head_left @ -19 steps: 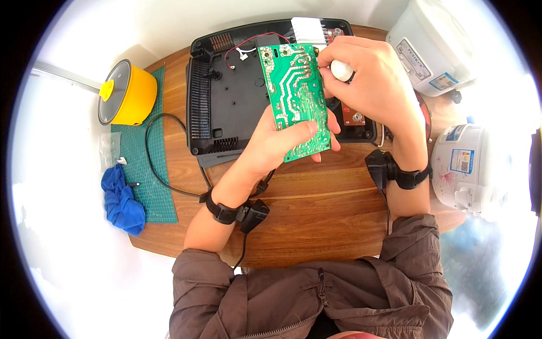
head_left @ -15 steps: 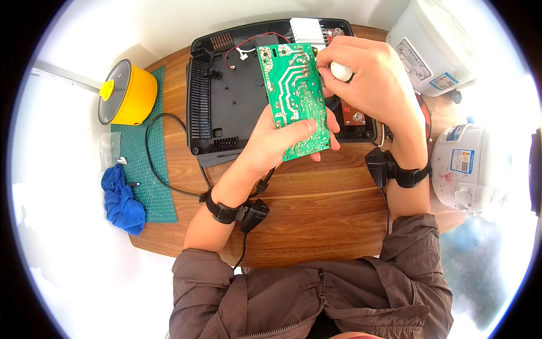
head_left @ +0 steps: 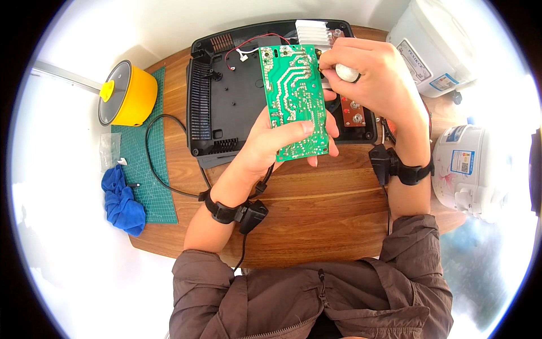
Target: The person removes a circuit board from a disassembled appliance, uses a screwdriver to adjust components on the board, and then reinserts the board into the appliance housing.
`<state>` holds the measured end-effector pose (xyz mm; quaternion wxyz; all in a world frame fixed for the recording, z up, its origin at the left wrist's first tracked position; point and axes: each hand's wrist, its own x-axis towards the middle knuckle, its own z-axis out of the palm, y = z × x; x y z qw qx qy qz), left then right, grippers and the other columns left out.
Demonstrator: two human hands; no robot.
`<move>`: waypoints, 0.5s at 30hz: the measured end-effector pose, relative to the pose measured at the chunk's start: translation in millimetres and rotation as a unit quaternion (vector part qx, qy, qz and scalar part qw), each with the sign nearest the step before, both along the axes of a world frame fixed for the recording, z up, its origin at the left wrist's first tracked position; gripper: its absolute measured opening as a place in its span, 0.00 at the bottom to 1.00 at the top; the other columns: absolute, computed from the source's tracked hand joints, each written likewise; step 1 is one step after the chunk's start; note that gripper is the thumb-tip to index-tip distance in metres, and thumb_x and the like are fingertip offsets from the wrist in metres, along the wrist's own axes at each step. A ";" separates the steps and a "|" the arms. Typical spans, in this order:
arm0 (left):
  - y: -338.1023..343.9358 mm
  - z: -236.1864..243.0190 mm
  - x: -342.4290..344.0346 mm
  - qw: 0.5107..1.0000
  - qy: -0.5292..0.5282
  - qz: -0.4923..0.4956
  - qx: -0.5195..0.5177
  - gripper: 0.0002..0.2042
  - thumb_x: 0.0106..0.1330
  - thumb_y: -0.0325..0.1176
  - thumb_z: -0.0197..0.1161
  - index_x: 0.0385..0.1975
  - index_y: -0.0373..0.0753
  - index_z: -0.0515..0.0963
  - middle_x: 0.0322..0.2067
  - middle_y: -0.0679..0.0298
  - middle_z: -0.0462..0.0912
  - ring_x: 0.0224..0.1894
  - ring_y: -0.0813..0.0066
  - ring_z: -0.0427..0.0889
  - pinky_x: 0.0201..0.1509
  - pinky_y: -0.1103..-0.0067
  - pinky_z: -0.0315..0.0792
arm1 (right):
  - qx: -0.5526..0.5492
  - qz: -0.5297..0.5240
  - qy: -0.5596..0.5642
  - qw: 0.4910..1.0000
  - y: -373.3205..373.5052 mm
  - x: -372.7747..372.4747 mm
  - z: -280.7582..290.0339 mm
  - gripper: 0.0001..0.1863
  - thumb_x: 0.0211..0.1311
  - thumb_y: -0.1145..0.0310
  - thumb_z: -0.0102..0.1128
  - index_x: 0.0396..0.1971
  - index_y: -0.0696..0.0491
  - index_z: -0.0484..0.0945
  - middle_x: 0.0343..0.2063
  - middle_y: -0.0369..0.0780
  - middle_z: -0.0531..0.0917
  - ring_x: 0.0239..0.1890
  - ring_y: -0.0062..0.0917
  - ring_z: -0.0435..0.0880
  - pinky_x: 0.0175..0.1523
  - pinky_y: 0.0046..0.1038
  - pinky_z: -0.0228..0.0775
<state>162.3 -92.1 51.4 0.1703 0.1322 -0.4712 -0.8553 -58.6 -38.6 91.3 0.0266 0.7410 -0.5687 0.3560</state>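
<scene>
My left hand (head_left: 271,138) is closed on a green circuit board (head_left: 293,93), thumb across its soldered face and fingers behind it. The board tilts up over an open black appliance housing (head_left: 237,116). At the board's upper right edge, my right hand (head_left: 375,73) is closed with a white, round-ended thing (head_left: 346,73) in it, perhaps a tool handle. Its fingertips curl in at the board's edge, and what lies between them is hidden. A white finned heat sink (head_left: 311,33) shows just behind the board's top.
Inside the housing lie a red-brown board (head_left: 354,116) and thin wires (head_left: 243,55). Leftward are a yellow pot (head_left: 135,93), a green cutting mat (head_left: 149,169) and a blue cloth (head_left: 121,203). A white bin (head_left: 432,48) and a white appliance (head_left: 463,164) stand right. A black cable (head_left: 148,152) loops across.
The circuit board has turned slightly in my left hand, its lower end swinging left. My right hand has shifted a little to the right with the white thing.
</scene>
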 end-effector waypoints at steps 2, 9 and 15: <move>0.0 -0.4 -0.4 1.000 0.001 0.002 0.004 0.34 0.66 0.37 0.62 0.71 0.28 0.64 0.43 0.50 0.86 0.39 0.56 0.90 0.28 0.76 0.81 | 0.007 0.005 -0.014 1.000 0.8 -1.3 1.5 0.05 0.55 0.70 0.69 0.32 0.51 0.84 0.30 0.37 0.86 0.33 0.39 0.85 0.39 0.35 0.78; 1.0 1.5 0.1 1.000 0.001 0.011 0.005 0.34 0.66 0.37 0.62 0.70 0.29 0.65 0.43 0.50 0.86 0.39 0.57 0.91 0.27 0.77 0.81 | 0.002 0.028 -0.021 0.999 -0.5 -1.4 1.1 0.07 0.56 0.76 0.69 0.36 0.54 0.85 0.31 0.41 0.86 0.33 0.37 0.85 0.41 0.31 0.78; -1.3 -1.7 0.5 1.000 0.008 -0.009 0.014 0.31 0.70 0.36 0.64 0.70 0.31 0.64 0.45 0.50 0.86 0.42 0.57 0.90 0.32 0.74 0.83 | 0.011 0.012 -0.021 1.000 0.2 1.3 -0.4 0.06 0.54 0.71 0.69 0.32 0.53 0.82 0.31 0.42 0.85 0.36 0.44 0.85 0.42 0.39 0.78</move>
